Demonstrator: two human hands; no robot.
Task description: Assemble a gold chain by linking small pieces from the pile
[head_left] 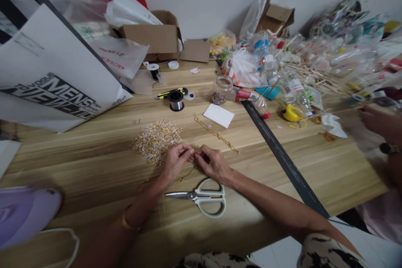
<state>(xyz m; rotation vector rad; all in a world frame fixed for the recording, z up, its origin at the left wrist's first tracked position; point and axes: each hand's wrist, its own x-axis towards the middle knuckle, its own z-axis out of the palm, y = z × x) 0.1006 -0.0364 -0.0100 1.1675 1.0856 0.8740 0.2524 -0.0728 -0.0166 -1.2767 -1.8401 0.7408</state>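
My left hand point(176, 160) and my right hand point(212, 162) meet over the wooden table point(94, 163), fingertips pinched together on a thin gold chain point(185, 174) that trails toward me. A heap of small gold and silver findings point(156, 139) lies just left of my left hand. Another gold chain point(216, 134) runs diagonally beyond my right hand. Pale green scissors point(204, 197) rest shut on the table right below both wrists.
A wire spool point(176, 100), yellow cutter point(171, 92), white card point(219, 115), bead jar point(221, 89) and black strip point(282, 157) lie beyond. Bags and cardboard boxes point(157, 37) crowd the back. Another person's hand point(378, 121) is at the right edge.
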